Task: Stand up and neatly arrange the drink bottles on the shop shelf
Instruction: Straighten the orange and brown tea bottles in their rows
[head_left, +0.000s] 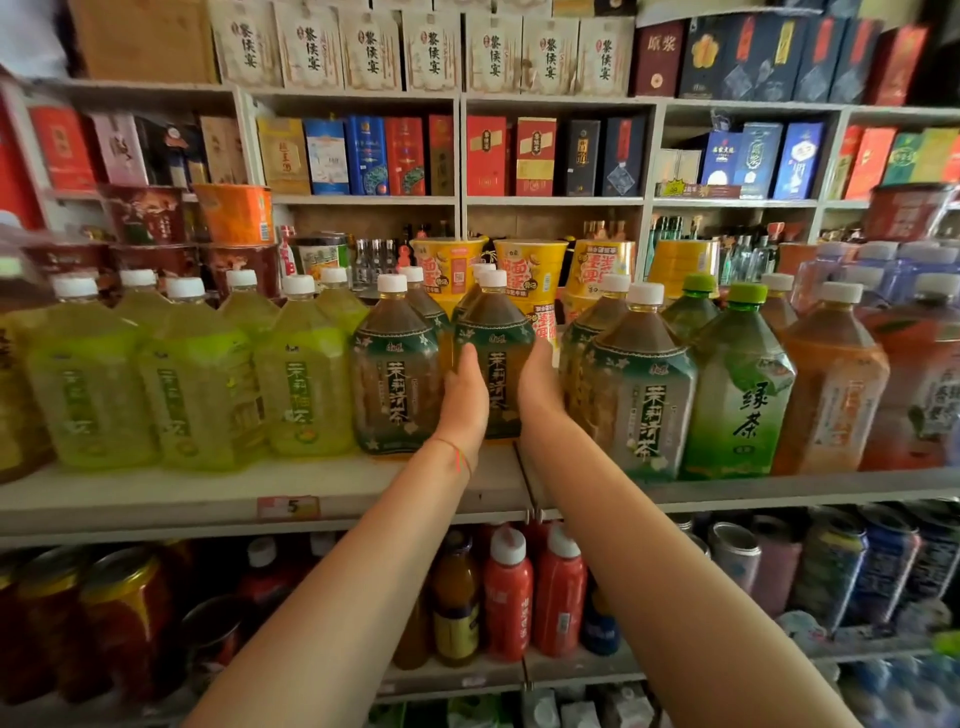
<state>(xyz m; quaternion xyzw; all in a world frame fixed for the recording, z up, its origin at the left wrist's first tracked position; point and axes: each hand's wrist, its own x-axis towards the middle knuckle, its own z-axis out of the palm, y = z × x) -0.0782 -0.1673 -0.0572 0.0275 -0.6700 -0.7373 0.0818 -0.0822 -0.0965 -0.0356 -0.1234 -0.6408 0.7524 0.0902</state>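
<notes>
Jasmine tea bottle (493, 358), label reading 茉莉清茶, is gripped mid-frame between left hand (464, 400) and right hand (540, 387), upright on the shelf (291, 493).

Left hand (464, 393) and right hand (540, 384) clasp an upright jasmine tea bottle (494, 332) between them on the shelf (156, 501); green bottles (197, 374) stand left of the left hand.

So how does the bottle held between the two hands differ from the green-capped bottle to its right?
The held bottle has a white cap and dark brown tea; the green-capped bottle holds green liquid. The left hand and right hand clasp the first; the second stands untouched. Both are upright on the shelf, with a similar shape.
</notes>
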